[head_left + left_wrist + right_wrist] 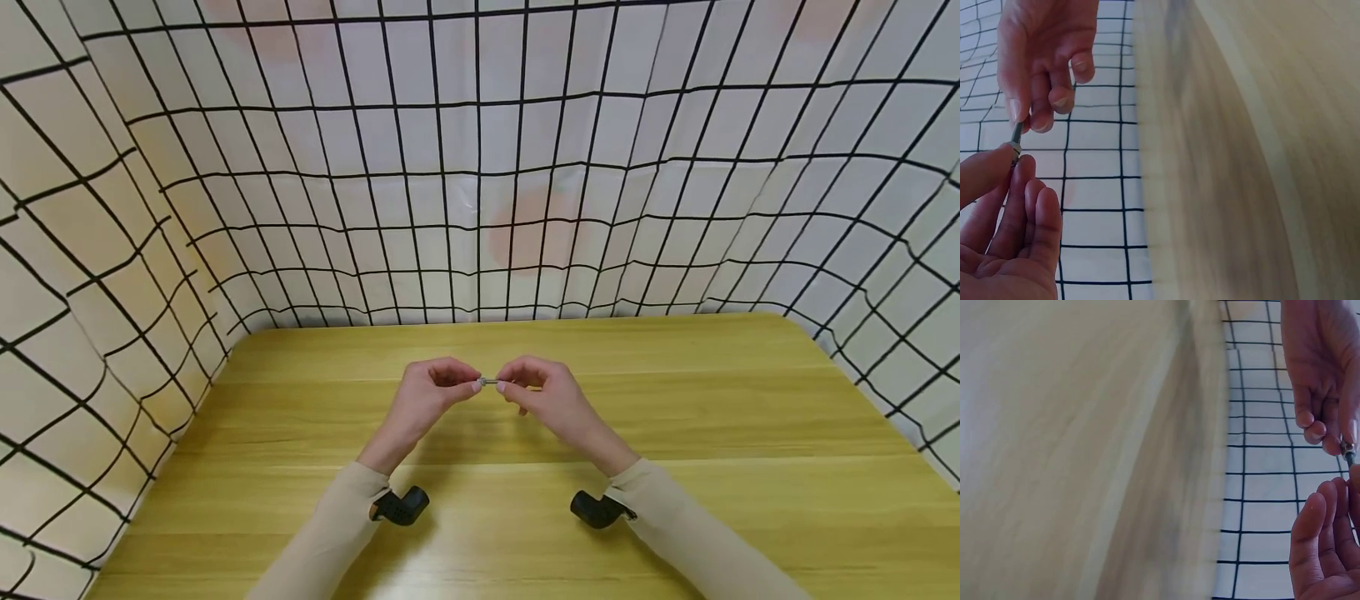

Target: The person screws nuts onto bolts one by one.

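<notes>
A small silvery bolt (491, 382) spans the gap between both hands above the table. My left hand (431, 398) pinches its wider, nut-like end (1014, 149) between thumb and forefinger. From the other side my right hand (551, 400) pinches the thin shank (1017, 132) with thumb and forefinger. The other fingers of the right hand curl loosely in the left wrist view. In the right wrist view the bolt shows only at the right edge, and the fingertips cover parts of it.
A wooden table (675, 517) lies below the hands. Behind it and at both sides hangs a white sheet with a black grid (457, 133). A black wrist device (402, 506) sticks out at the left sleeve, another (597, 509) at the right.
</notes>
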Motion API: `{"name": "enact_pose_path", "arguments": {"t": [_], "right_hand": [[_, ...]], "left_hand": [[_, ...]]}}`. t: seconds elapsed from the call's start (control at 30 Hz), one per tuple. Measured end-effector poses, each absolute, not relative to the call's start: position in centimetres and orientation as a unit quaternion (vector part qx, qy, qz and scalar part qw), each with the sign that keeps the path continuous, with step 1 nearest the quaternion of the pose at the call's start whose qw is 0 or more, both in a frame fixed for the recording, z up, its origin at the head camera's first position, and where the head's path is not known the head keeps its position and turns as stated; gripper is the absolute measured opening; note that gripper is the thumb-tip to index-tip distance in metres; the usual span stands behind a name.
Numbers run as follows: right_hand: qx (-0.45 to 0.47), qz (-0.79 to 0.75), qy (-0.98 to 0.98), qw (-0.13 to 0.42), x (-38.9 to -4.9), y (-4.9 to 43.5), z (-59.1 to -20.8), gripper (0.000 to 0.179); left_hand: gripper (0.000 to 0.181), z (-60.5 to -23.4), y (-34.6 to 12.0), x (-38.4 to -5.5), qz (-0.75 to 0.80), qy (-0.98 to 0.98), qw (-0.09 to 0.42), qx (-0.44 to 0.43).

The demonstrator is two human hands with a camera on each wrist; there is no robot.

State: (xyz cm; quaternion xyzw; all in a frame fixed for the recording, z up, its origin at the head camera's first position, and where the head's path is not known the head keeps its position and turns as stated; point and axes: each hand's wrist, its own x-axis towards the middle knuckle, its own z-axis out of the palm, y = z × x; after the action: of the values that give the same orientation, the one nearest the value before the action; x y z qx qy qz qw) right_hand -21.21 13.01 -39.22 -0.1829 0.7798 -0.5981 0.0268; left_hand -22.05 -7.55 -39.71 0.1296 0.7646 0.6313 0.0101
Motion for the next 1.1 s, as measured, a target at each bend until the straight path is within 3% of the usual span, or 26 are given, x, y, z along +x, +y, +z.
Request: {"name": "enact_pose_path", "arguments": {"t": [0.4, 0.7, 1.1], "right_hand": [[-0.174, -0.568, 0.802, 0.062, -22.9, 14.3, -41.9, 0.020], [-0.171, -0.559, 0.805, 0.104, -23.7, 14.6, -42.8, 0.017], [-0.179, -0.507, 0.837, 0.099, -24.1, 14.7, -43.6, 0.009]], "left_hand": [[0.008, -40.8, -7.2, -23.1, 0.585, 0.799, 0.047, 0.131], [0.007, -41.4, -7.1, -24.1, 0.560, 0.815, 0.062, 0.136], [0.004, -42.5, -6.8, -24.9, 0.518, 0.838, 0.089, 0.148]]}}
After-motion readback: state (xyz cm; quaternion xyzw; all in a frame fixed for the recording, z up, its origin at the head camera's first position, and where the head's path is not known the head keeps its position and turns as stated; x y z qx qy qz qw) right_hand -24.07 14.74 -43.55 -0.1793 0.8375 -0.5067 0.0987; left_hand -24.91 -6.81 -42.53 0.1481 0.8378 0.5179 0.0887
